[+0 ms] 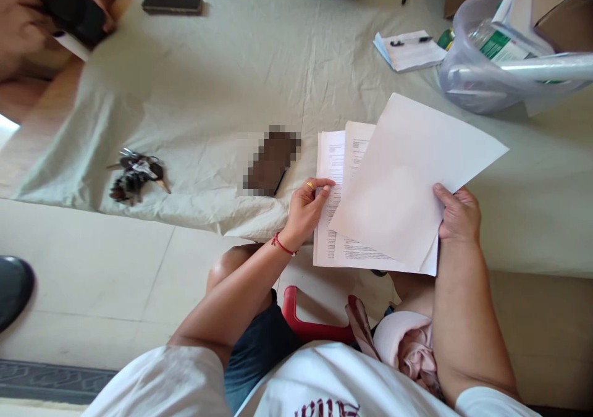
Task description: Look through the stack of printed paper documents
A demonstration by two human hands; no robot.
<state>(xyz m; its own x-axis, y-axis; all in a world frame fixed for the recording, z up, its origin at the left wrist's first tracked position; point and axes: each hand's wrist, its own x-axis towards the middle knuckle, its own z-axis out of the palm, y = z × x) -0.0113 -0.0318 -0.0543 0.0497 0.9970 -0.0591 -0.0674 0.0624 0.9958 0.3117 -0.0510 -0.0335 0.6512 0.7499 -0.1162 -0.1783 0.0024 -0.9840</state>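
Observation:
Several printed sheets (330, 151) lie fanned in a stack at the front edge of the cloth-covered table, partly out over my lap. My left hand (309, 206), with a ring and a red string bracelet, pinches the left edge of this stack. On top, turned at an angle, is a blank white sheet (407, 176). My right hand (458, 213) grips the right side of the papers, thumb on the blank sheet; its other fingers are hidden behind. A dark phone-shaped object (272, 162), blurred by pixels, lies left of the papers.
A bunch of keys (139, 175) rests on the table's left. Farther back are a dark oblong block (173, 4) and a notepad (410, 51) with a pen. A translucent basket (477, 89) holds assorted things at right. Another person's hand (99, 3) shows at upper left.

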